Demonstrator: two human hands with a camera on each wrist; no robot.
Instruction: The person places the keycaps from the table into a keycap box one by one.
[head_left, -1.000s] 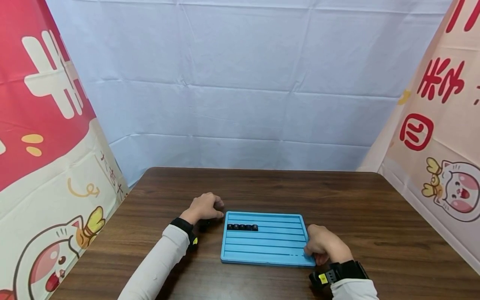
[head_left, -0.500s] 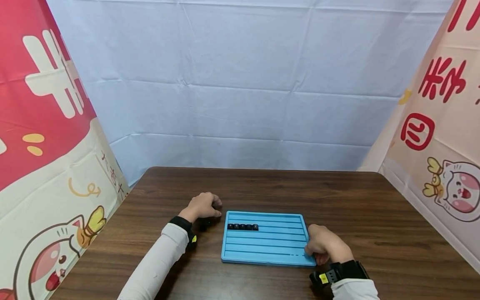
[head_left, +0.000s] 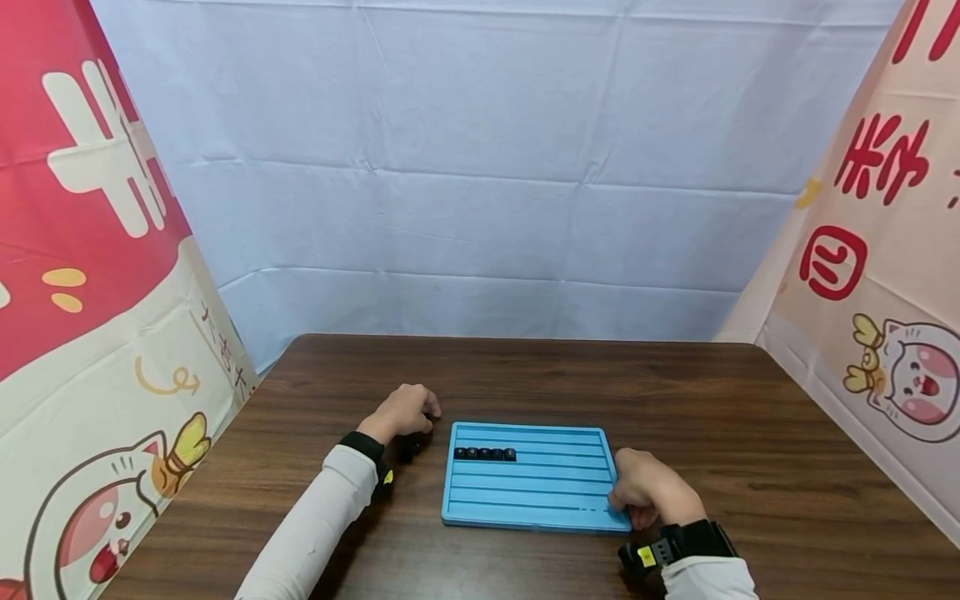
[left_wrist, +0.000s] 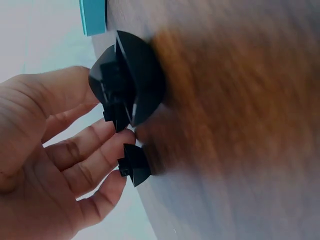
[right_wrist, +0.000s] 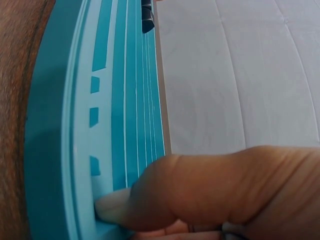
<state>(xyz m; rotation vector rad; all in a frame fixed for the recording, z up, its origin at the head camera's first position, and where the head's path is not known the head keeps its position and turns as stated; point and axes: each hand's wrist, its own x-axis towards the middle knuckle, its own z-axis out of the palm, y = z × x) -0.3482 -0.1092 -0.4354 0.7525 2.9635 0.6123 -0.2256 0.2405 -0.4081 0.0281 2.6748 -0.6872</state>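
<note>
My left hand [head_left: 402, 413] is low over the table, left of a blue grooved tray [head_left: 531, 500]. Its fingers are spread and loosely bent in the left wrist view. Black keycaps lie close by, a large-looking near keycap [left_wrist: 142, 80] covering the thumb tip and a smaller keycap [left_wrist: 136, 165] beside the fingertips. Another is partly hidden behind the near one. Contact with them is unclear. My right hand [head_left: 651, 490] grips the tray's near right corner, thumb on top. A short row of black keycaps [head_left: 485, 454] sits in one groove toward the tray's left side.
The brown wooden table [head_left: 570, 379] extends around the tray. A pale cloth [head_left: 480, 208] hangs behind its far edge. Printed cloths with red patterns stand at the left [head_left: 90, 250] and right [head_left: 885, 275].
My left hand has drifted slightly left, away from the tray, uncovering more of the black keycaps beneath it. The right hand and the tray stay in place.
</note>
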